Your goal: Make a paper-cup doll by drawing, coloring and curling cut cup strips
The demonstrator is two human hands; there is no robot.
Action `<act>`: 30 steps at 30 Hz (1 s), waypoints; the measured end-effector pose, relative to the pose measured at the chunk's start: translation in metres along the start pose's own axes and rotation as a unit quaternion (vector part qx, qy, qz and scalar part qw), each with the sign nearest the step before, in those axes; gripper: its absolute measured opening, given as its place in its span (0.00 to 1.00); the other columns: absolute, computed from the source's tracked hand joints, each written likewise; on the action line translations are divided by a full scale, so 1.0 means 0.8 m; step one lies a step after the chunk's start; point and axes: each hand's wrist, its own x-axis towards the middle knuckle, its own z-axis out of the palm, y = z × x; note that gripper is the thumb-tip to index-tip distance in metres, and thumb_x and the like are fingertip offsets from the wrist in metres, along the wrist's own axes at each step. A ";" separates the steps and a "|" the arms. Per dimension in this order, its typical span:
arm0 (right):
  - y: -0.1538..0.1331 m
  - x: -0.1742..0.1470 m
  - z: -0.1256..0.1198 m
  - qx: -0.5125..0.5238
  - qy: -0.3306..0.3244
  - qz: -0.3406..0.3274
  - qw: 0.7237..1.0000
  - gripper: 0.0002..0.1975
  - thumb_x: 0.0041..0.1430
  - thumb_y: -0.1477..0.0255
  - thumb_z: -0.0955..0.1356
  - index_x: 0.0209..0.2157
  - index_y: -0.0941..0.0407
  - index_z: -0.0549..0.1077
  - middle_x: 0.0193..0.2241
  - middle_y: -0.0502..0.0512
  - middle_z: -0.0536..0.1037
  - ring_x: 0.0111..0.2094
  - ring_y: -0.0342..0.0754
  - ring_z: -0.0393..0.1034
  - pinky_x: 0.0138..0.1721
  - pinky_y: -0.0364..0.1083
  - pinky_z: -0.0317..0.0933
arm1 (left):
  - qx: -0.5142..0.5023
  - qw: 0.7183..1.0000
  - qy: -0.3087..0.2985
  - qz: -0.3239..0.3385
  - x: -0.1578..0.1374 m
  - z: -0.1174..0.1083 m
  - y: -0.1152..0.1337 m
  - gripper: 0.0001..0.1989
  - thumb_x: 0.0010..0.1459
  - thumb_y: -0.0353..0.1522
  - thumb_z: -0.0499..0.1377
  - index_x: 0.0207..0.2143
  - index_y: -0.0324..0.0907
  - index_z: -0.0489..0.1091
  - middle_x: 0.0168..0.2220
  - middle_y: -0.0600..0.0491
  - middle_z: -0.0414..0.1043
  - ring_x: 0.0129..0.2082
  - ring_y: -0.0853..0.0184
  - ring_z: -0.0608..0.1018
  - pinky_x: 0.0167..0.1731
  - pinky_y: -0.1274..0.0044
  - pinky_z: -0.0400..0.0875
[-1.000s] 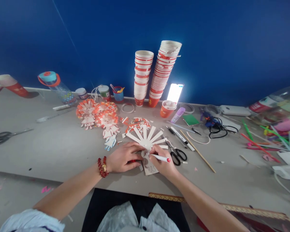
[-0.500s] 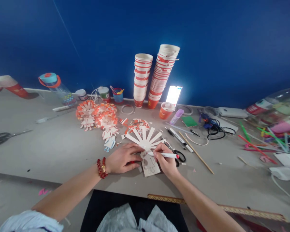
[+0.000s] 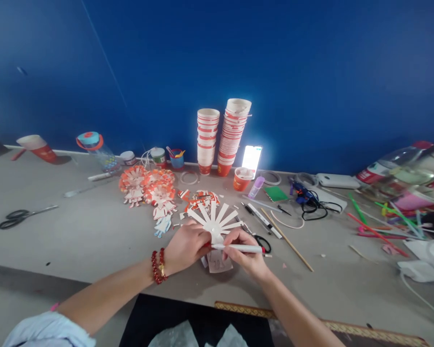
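In the head view, both forearms reach in over the near edge of the desk (image 3: 97, 250) and angle toward each other, wrists low. The left hand (image 3: 188, 244) is palm down, knuckles up, its fingers curled in (a red beaded bracelet (image 3: 158, 266) circles that wrist). A bit of red shows at its fingertips, by the tip of the white pen (image 3: 251, 248); whether they grip it, I cannot tell. The right hand (image 3: 246, 253) pinches the pen between thumb and fingers, the shaft almost level, its red end pointing toward the desk's right side. Between and partly beneath the hands, nearer the desk's front edge than its back, lies the white paper cutout (image 3: 214, 224), strips fanned toward the back edge. Black-handled scissors (image 3: 267, 245) lie just beyond the right hand.
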 end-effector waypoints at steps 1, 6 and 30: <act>-0.001 -0.001 0.000 -0.003 -0.005 -0.004 1.000 0.12 0.55 0.60 0.70 0.31 0.55 0.68 0.22 0.51 0.75 0.22 0.45 0.69 0.24 0.43 0.61 | 0.003 1.000 -0.015 0.003 0.003 0.000 0.004 0.13 0.64 0.38 0.53 0.28 0.41 0.65 0.26 0.53 0.70 0.29 0.65 0.71 0.34 0.72 0.60; -0.003 -0.004 0.001 -0.031 0.001 -0.048 0.998 0.10 0.55 0.63 0.70 0.29 0.55 0.70 0.23 0.49 0.71 0.22 0.42 0.63 0.24 0.41 0.58 | 0.009 0.998 -0.054 -0.015 0.009 0.000 0.020 0.13 0.63 0.39 0.55 0.28 0.42 0.66 0.26 0.54 0.71 0.29 0.64 0.73 0.31 0.74 0.60; 0.000 -0.003 0.004 0.100 -0.040 -0.012 0.994 0.14 0.55 0.61 0.72 0.30 0.58 0.70 0.22 0.48 0.69 0.22 0.39 0.61 0.24 0.39 0.56 | -0.095 0.995 -0.032 -0.028 0.000 0.006 0.035 0.17 0.66 0.43 0.48 0.35 0.42 0.69 0.30 0.51 0.75 0.30 0.63 0.75 0.29 0.76 0.59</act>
